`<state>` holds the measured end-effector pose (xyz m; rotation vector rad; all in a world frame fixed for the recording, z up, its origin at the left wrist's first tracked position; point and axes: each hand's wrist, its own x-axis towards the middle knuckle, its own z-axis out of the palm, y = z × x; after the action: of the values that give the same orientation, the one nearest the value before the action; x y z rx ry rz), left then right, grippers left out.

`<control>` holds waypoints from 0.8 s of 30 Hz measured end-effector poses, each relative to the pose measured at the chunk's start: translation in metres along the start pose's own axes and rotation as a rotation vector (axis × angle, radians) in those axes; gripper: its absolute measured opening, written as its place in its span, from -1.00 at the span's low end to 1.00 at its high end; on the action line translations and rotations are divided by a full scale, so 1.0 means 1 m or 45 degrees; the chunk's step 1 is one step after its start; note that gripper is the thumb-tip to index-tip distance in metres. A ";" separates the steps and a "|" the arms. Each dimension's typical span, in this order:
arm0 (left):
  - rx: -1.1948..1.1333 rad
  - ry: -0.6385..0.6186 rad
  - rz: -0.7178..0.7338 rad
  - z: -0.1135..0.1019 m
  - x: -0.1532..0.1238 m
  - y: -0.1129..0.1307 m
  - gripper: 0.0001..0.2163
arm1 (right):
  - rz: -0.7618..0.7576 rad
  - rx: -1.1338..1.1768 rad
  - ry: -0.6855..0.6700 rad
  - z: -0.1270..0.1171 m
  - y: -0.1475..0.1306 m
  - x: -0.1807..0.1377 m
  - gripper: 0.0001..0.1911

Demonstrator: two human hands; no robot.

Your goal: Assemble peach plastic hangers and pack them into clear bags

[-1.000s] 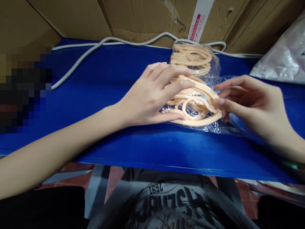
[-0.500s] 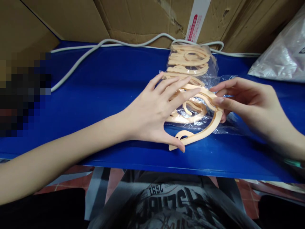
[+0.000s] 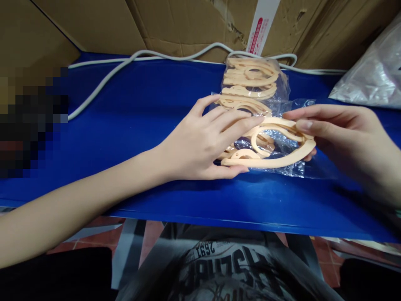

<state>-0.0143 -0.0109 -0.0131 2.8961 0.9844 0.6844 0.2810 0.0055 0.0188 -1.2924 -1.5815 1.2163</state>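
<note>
A beige plastic folding hanger [image 3: 282,160] is held between both hands, its two arms folded close together and its hook curving inside them. My left hand [image 3: 200,142] grips the arms' left ends, thumb along the lower arm and index finger on the upper one. The other left fingers reach over the bagged hangers beneath. My right hand [image 3: 341,125] pinches the hinged right end between thumb and fingers. Under the hanger lies a clear plastic bag [image 3: 302,169] with more beige hangers, partly hidden by my left hand. Behind it is another bagged stack of hangers [image 3: 250,79].
A white cable [image 3: 106,77] runs along the back of the blue tabletop [image 3: 150,113]. Cardboard boxes [image 3: 181,25] stand behind it. A whitish plastic bag [image 3: 369,79] sits at the back right. The table's front edge is close to my body.
The hanger's lower arm has swung up toward the upper arm. My right hand has shifted right with the hinged end, and my left thumb has moved up with the lower arm.
</note>
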 end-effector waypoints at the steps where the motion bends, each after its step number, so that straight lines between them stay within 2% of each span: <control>1: -0.009 -0.014 -0.005 -0.002 0.001 -0.001 -0.33 | 0.010 0.014 -0.003 0.000 -0.001 -0.001 -0.82; 5: -0.037 -0.019 -0.015 -0.010 0.004 0.000 -0.23 | 0.033 0.037 -0.011 -0.002 -0.007 -0.005 -0.84; 9: -0.057 0.046 0.009 -0.012 0.003 0.002 -0.24 | -0.003 0.013 0.007 -0.002 -0.012 -0.010 -0.87; 13: -0.052 0.095 0.070 -0.006 0.001 -0.002 -0.31 | -0.140 -0.220 0.007 -0.003 -0.014 -0.017 -0.83; 17: -0.057 0.101 0.044 -0.004 0.001 -0.006 -0.35 | -0.401 -0.524 -0.042 -0.006 -0.009 -0.020 -0.60; 21: -0.042 0.054 -0.037 -0.007 0.003 -0.003 -0.33 | -0.889 -0.971 -0.133 -0.008 -0.001 -0.017 -0.18; 24: 0.005 0.065 0.015 -0.008 0.002 -0.001 -0.29 | -1.088 -1.138 -0.189 -0.007 0.002 -0.014 -0.10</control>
<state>-0.0161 -0.0100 -0.0053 2.9041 0.9761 0.7613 0.2914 -0.0067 0.0193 -0.7826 -2.5408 0.0358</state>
